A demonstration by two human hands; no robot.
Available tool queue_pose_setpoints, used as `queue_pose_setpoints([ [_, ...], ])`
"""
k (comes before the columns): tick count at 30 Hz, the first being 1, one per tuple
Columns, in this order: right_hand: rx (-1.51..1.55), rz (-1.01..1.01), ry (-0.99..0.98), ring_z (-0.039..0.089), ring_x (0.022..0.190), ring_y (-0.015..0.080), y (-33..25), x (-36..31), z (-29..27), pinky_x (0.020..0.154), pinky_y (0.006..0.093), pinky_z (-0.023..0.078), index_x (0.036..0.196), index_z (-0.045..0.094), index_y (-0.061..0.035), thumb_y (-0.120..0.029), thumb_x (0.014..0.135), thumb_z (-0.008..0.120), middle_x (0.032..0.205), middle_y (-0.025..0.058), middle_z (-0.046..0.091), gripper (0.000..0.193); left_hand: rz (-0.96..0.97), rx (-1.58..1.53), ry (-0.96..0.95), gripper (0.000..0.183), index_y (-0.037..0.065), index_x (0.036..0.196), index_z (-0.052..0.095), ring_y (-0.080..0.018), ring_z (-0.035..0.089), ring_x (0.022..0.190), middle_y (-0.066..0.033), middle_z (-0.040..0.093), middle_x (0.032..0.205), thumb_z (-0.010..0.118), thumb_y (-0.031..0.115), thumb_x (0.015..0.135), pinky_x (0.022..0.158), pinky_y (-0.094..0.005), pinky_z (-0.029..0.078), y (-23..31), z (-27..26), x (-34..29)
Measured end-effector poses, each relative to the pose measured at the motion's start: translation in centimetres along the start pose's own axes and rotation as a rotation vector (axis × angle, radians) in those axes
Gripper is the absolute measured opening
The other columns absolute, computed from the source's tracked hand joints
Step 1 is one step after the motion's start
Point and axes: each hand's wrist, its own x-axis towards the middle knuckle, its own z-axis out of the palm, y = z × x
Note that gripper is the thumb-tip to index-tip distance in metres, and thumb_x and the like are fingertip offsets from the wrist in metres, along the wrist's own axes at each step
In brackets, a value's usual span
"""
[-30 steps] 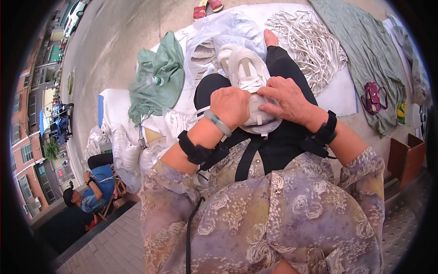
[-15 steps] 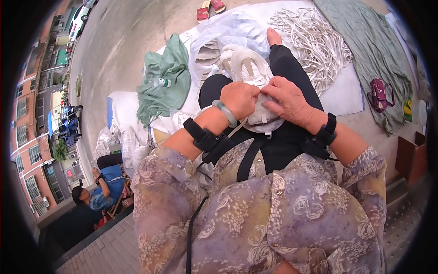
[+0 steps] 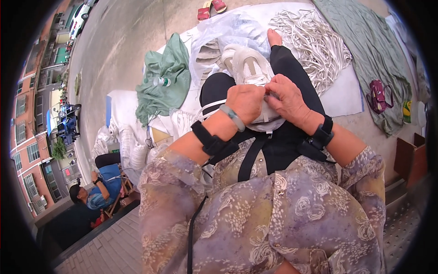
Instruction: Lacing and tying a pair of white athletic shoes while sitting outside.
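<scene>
A white and beige sneaker (image 3: pixel 255 65) rests on my lap, its toe pointing away from me. Both of my hands are over its tongue and eyelets. My left hand (image 3: pixel 245 105) is closed in a pinch on a white shoelace (image 3: pixel 209 105), which loops out to the left over my thigh. Thumb and fingers of my right hand (image 3: pixel 290 100) pinch at the lacing, right against the left fingertips. The exact spot between the fingertips is hidden. Another light shoe (image 3: pixel 227 54) shows just behind the sneaker.
A clear plastic bag (image 3: pixel 214 34) with shoes lies ahead, beside a heap of white laces (image 3: pixel 315 48). Green cloth (image 3: pixel 166 75) with a plastic bottle (image 3: pixel 162 81) lies left. A maroon bag (image 3: pixel 379 95) is at right. Another person (image 3: pixel 102 185) sits at lower left.
My left hand has shifted slightly down and right, its wrist turned. A white lace loop now extends left of it. My right hand has moved slightly right, its fingers now more curled.
</scene>
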Motion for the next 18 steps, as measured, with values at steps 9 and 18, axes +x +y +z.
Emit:
queue_pose_setpoints([
  [9, -0.112, 0.071, 0.006, 0.053, 0.081, 0.0275, -0.7, 0.1, 0.7, 0.067, 0.0394, 0.042, 0.079, 0.060, -0.0116, -0.010, 0.070, 0.060, 0.080, 0.0066, 0.051, 0.009, -0.118, 0.008, -0.029, 0.009, 0.006, 0.078, 0.060, -0.0356, 0.060, 0.070, -0.0162, 0.062, 0.072, 0.055, 0.011, 0.073, 0.062, -0.0456, 0.047, 0.6, -0.4, 0.0],
  [18, -0.320, 0.097, -0.120, 0.053, 0.081, 0.0301, -0.4, 0.6, 0.1, 0.068, 0.0423, 0.040, 0.080, 0.057, -0.0099, -0.011, 0.077, 0.055, 0.084, 0.0093, 0.051, 0.004, -0.259, -0.348, -0.086, 0.021, 0.002, 0.089, 0.054, -0.0224, 0.059, 0.058, -0.0106, 0.059, 0.062, 0.062, 0.004, 0.069, 0.055, -0.0349, 0.045, -1.1, -2.1, 0.0],
])
